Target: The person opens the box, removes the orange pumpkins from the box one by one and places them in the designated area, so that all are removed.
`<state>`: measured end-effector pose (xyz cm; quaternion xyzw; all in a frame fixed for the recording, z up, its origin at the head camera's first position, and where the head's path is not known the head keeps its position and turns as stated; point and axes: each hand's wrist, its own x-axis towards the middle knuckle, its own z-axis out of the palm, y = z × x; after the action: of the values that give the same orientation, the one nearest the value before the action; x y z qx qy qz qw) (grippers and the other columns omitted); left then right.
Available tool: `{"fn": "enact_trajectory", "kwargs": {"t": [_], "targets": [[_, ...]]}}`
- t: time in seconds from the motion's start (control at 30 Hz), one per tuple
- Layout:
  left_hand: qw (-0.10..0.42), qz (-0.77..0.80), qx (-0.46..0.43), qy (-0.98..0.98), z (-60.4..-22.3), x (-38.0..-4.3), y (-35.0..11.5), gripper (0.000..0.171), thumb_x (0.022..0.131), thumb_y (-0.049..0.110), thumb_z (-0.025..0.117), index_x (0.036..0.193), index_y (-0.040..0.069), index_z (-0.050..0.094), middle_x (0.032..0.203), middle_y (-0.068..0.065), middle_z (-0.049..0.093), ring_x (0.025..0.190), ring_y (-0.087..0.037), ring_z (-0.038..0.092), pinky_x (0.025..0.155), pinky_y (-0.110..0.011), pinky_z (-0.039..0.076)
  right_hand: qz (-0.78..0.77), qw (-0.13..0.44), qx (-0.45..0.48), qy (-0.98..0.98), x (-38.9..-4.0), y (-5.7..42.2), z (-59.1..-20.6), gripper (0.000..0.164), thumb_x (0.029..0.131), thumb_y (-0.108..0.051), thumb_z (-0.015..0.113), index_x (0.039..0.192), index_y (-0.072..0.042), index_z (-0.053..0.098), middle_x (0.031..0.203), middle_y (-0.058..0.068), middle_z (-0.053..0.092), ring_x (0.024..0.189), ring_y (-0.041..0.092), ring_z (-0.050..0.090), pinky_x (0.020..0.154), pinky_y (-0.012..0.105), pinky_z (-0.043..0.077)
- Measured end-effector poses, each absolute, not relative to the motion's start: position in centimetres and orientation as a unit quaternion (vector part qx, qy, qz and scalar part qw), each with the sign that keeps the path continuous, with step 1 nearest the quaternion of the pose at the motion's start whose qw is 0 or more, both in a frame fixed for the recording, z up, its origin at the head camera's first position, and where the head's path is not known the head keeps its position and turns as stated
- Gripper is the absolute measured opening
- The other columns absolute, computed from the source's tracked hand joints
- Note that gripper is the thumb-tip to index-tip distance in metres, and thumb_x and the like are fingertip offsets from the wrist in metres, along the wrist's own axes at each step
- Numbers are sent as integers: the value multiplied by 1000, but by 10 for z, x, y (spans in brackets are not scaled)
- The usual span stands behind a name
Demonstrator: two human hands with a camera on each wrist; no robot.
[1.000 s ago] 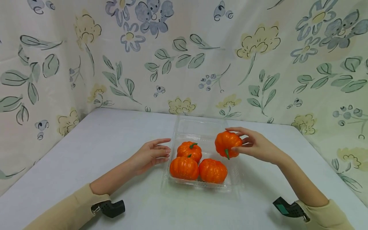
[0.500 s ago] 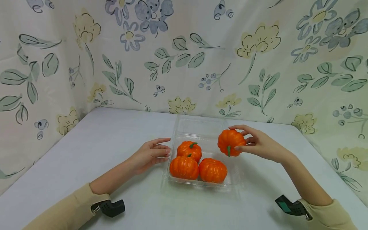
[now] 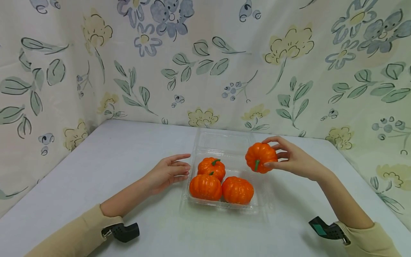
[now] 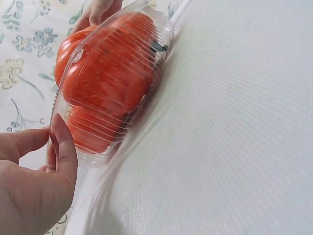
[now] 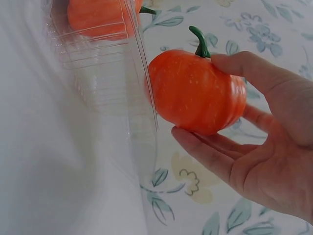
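My right hand (image 3: 297,160) holds an orange toy pumpkin (image 3: 260,157) raised over the right side of a clear plastic clamshell container (image 3: 261,194). In the right wrist view, the thumb lies by the green stem and the fingers (image 5: 210,152) support the pumpkin from the other side. Three more pumpkins sit in the container: one at the back left (image 3: 211,168), one at the front left (image 3: 205,187) and one at the front middle (image 3: 238,190). My left hand (image 3: 167,174) pinches the container's left rim, thumb and fingers on either side of it in the left wrist view.
Behind the base, the container's hinged lid (image 3: 224,141) lies folded back on the white table (image 3: 138,142). A floral cloth (image 3: 205,85) hangs along the back and sides. Black wrist cameras sit at both beige sleeves (image 3: 77,228).
My right hand has moved a little up and to the right, carrying the toy pumpkin with it. The left hand, container and other pumpkins have stayed in place.
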<state>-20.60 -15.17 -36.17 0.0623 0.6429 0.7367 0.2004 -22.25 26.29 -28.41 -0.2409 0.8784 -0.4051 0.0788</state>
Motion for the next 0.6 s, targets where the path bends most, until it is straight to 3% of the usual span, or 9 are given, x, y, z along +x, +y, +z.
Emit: {"fn": "enact_trajectory", "kwargs": {"t": [0.37,0.6], "targets": [[202,730,58,651,-361,-206,-150,62,107,5,57,163,-2,32,114,-7,64,94,-12,68,90,-25,61,-413,84,-225,879,-221,268,-284,61,97,-17,78,146,-9,44,142,25,55,113,35,71,86,39,64],[199,730,60,650,-361,-206,-150,62,106,5,57,163,-1,32,112,-5,63,94,-12,68,90,-25,61,-395,62,-241,884,-224,272,-283,63,96,-16,79,150,-11,46,138,20,60,119,37,68,87,27,61]]}}
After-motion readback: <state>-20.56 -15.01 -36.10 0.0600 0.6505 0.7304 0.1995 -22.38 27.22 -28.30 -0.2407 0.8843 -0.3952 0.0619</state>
